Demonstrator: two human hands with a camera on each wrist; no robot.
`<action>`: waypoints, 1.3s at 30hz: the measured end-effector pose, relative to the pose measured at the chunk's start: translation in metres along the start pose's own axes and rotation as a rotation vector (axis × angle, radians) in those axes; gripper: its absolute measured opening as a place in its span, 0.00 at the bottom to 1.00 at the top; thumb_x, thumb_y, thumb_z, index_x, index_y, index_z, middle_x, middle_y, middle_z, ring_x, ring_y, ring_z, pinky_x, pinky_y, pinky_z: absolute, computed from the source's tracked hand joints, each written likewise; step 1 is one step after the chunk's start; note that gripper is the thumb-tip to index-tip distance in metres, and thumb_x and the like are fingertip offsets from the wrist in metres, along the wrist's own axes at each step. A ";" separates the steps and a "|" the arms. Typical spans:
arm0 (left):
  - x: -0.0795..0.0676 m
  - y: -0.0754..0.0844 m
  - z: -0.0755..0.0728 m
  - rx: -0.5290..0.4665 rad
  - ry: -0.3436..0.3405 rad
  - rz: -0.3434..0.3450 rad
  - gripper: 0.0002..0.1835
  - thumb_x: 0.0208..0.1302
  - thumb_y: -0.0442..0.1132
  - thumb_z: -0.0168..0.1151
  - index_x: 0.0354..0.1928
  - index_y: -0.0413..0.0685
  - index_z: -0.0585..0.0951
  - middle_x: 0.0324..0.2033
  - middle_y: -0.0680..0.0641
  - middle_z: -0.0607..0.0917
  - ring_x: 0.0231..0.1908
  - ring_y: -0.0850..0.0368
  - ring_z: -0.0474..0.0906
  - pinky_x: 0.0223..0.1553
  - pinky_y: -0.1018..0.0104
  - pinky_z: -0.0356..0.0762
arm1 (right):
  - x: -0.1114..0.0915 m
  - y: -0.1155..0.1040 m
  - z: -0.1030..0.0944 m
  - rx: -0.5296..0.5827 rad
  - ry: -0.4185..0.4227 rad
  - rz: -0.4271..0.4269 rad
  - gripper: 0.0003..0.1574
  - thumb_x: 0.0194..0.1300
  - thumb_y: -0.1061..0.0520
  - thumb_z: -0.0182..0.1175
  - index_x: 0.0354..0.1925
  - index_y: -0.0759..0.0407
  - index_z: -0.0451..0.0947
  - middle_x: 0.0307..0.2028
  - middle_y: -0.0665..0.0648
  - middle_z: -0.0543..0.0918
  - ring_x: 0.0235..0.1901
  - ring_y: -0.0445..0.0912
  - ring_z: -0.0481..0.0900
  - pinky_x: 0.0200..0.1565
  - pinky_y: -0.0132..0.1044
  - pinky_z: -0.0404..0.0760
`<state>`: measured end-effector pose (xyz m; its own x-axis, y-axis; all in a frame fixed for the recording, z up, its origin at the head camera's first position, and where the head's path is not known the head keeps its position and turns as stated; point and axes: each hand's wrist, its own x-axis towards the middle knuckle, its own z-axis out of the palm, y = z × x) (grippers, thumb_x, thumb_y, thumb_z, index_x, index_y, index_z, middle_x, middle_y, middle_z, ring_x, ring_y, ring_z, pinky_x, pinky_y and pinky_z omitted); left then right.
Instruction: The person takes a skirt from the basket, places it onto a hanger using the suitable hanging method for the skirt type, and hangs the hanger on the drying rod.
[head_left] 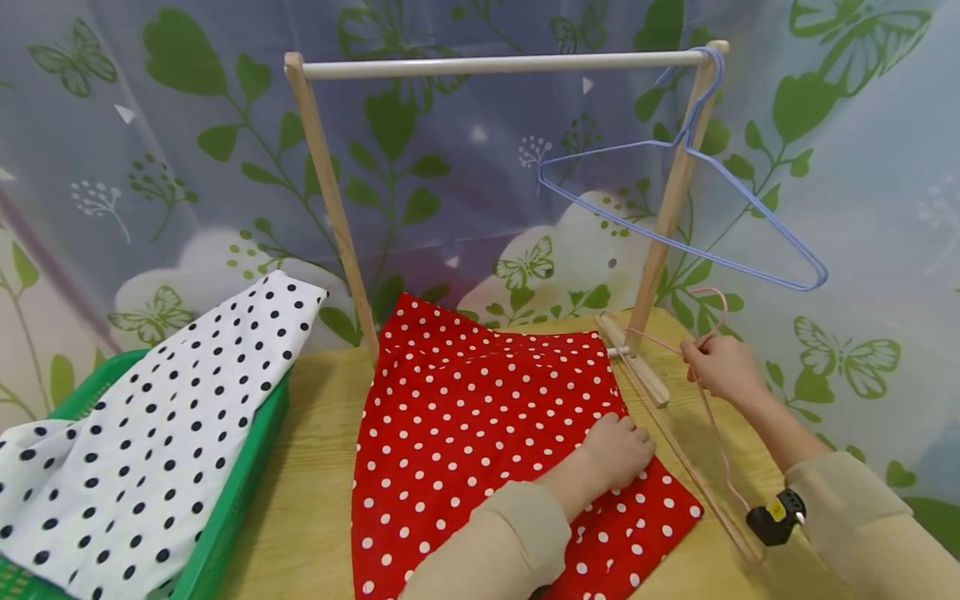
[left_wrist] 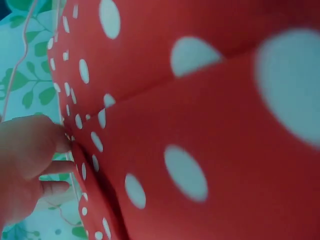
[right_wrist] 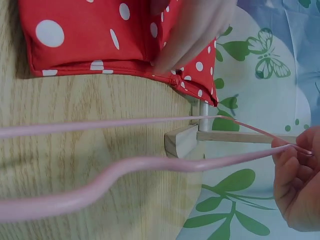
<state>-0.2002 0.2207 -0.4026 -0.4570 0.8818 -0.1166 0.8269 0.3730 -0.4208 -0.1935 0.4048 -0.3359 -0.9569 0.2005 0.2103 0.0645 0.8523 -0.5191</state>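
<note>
A red cloth with white polka dots [head_left: 480, 433] lies spread on the table. My left hand [head_left: 613, 450] is at its right side, gripping the cloth near the edge; in the right wrist view its fingers [right_wrist: 192, 42] reach down to the cloth's hem. To the right, my right hand [head_left: 723, 367] pinches a pink hanger [head_left: 712, 425] just below its hook. The hanger slants along the table's right side, its long bar resting low by the cloth, apart from it. The left wrist view is mostly filled by red cloth [left_wrist: 150, 125].
Behind the cloth stands a wooden rack [head_left: 330, 192] with a white rail [head_left: 495, 64]. A blue hanger [head_left: 675, 242] hangs at the rail's right end. On the left, a green basket [head_left: 247, 475] holds a white cloth with black dots [head_left: 165, 442]. A leaf-patterned curtain [head_left: 465, 142] backs the table.
</note>
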 end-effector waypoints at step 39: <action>0.011 -0.045 0.006 -0.471 0.270 -0.148 0.18 0.60 0.46 0.63 0.52 0.57 0.74 0.47 0.59 0.73 0.41 0.69 0.69 0.46 0.81 0.68 | 0.009 -0.018 0.029 0.059 0.006 -0.020 0.27 0.70 0.51 0.40 0.30 0.71 0.75 0.16 0.54 0.77 0.14 0.45 0.73 0.18 0.36 0.75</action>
<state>-0.2444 0.2114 -0.3906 -0.5305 0.8296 0.1741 0.8455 0.5325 0.0389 -0.2118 0.3773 -0.3484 -0.9561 0.1865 0.2260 0.0280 0.8260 -0.5630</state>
